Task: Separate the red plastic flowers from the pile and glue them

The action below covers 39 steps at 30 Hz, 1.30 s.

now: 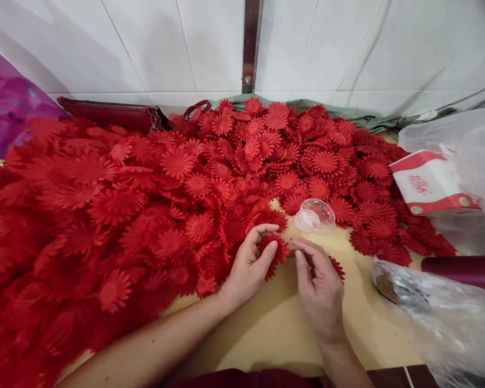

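My left hand pinches a red daisy-shaped artificial flower piece between thumb and fingers, above the yellowish tabletop. Just to its right, my right hand is closed, thumb and forefinger pressed together near the flower's edge; whatever they grip is too small to make out. Another red flower piece shows partly from behind my right hand; I cannot tell whether it is held or lying down. Beyond both hands stands a small clear plastic cup with something whitish in it.
A big heap of red flower pieces spreads over the left and back of the table. At right are a white and red box and clear plastic bags. A dark red purse lies by the tiled wall, purple plastic at far left.
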Available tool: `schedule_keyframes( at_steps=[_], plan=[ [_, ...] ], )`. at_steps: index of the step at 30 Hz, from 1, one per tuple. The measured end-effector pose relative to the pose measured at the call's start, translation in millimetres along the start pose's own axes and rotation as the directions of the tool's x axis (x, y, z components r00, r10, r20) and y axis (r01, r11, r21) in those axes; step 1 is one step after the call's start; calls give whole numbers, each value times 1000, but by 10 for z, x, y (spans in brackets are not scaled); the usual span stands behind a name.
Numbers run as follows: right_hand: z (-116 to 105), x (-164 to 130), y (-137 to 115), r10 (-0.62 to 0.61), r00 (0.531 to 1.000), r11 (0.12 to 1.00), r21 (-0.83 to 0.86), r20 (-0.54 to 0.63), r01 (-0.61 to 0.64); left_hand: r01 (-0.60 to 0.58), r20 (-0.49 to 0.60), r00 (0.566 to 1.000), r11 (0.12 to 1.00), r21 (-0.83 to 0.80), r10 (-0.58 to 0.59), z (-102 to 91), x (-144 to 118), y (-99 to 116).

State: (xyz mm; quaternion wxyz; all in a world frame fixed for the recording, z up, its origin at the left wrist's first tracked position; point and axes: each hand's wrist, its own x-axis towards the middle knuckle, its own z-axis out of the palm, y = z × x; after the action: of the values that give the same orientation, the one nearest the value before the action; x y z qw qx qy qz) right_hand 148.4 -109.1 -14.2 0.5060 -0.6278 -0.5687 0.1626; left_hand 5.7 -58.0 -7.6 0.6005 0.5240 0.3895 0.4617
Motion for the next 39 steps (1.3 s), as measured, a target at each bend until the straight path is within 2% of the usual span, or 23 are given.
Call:
schedule_keyframes(
  at_steps=[4,6,10,14,18,21,26,28,31,35,39],
  plan=[
    [34,17,-66,-214,976,971,-117,-41,208,-51,6,999,998,-23,51,11,39,-18],
    [50,18,-72,-279,960,949,-164,-36,270,-59,13,998,997,-43,60,29,46,-33],
    [77,16,-52,-327,945,926,-208,-25,315,-42,12,999,985,-164,45,64,46,-66],
    [92,8,-60,-370,927,911,-219,-58,350,27,35,999,955,-297,-17,76,49,-70],
    [99,-14,-97,-347,934,924,-202,-83,325,83,33,997,932,-353,-77,70,61,-50],
    [86,-33,-101,-354,932,924,-188,-85,333,88,48,996,929,-360,-76,58,71,-38],
    [41,-48,-76,-292,948,953,-122,-128,277,-3,-14,1000,959,-283,-1,45,85,-20],
    [42,-50,-74,-273,956,959,-111,-110,261,-26,-20,1000,966,-255,21,49,83,-8],
    [67,-48,-76,-163,984,987,-1,-72,164,-4,41,999,971,-241,14,53,70,11],
    [49,-26,-107,3,993,987,157,-121,17,46,159,987,972,-232,-9,35,42,15],
    [-100,76,-255,-37,986,994,95,-163,53,44,143,990,969,-245,-9,10,40,-6]
  ],
)
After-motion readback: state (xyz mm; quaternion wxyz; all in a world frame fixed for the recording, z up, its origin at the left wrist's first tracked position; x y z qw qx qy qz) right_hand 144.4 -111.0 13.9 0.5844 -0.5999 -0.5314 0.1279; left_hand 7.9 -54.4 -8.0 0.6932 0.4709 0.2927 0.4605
